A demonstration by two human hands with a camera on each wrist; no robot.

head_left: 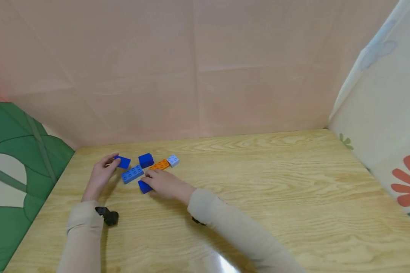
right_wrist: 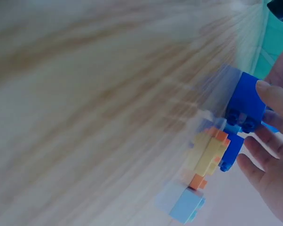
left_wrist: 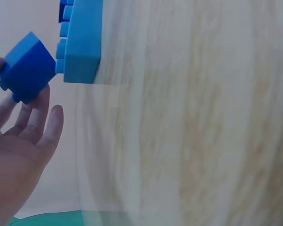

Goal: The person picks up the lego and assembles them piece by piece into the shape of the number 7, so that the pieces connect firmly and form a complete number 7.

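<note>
While my left hand [head_left: 100, 175] pinches a dark blue brick [head_left: 123, 162] at left of centre, my right hand [head_left: 164, 184] grips another blue brick [head_left: 144, 186] on the table [head_left: 259, 197], apparently gathering pieces; joining calls for aligned studs.

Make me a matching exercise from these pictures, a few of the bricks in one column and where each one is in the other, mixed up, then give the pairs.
Things
1. dark blue brick
2. orange brick
3. pale blue brick
4. long blue brick

Places
A. right end of the group of bricks
B. held at the fingertips of the left hand
C. on the table between the two hands
D. just beyond the fingers of the right hand

Pairs: 1-B, 2-D, 3-A, 4-C
</note>
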